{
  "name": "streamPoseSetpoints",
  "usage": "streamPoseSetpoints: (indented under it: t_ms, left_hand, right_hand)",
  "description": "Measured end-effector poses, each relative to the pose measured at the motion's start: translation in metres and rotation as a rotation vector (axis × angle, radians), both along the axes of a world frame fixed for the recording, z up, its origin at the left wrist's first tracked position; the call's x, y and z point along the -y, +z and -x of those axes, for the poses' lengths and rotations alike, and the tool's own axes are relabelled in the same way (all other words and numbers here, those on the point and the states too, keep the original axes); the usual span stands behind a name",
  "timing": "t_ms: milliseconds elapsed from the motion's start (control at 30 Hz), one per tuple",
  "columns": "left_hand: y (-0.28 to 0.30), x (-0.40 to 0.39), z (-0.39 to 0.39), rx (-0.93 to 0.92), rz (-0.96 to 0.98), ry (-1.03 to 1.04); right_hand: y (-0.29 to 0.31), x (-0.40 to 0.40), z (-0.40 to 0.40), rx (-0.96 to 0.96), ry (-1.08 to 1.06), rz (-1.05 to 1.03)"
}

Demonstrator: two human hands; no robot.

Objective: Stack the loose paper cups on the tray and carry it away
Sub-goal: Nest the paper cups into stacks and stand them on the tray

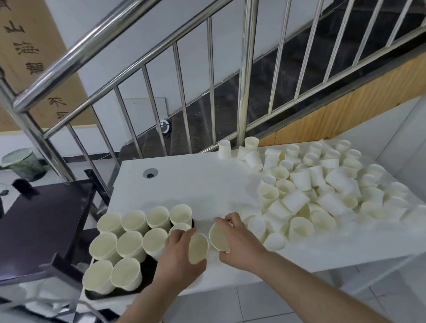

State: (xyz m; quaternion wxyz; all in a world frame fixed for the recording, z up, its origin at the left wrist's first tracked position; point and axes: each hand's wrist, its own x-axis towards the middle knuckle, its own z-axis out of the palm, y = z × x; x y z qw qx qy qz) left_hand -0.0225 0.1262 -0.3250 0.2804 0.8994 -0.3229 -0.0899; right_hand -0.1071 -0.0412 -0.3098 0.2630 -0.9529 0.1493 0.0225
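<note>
The scene is bright and evenly lit, with soft diffuse light that perhaps comes from above, and the white rectangular table top (203, 187) is nearly overexposed, so the heap of loose white paper cups (322, 186) loses its outlines against it. Glare streaks run along the polished steel stair railing (112, 39). The wide lens bends straight lines strongly toward the edges, and the whole picture looks a little soft, most of all at the left side.

Tray (149, 269) mostly hidden under cups (131, 245), pile's far cups (391, 199) blurred
</note>
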Motion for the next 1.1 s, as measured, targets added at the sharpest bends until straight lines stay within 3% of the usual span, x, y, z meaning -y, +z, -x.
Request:
streamPoseSetpoints:
  t_ms: [233,533,1100]
  left_hand:
    - [-0.013,-0.052,-0.029,-0.023,-0.073,0.035]
    - [-0.047,-0.086,-0.062,-0.005,-0.141,-0.067]
    - [-0.08,-0.092,-0.078,0.115,-0.126,-0.183]
  right_hand:
    - [-0.017,-0.041,-0.032,-0.103,0.003,-0.008]
    - [-0.046,-0.083,-0.057,-0.241,0.021,0.023]
    - [-0.068,-0.097,-0.066,-0.194,-0.086,-0.015]
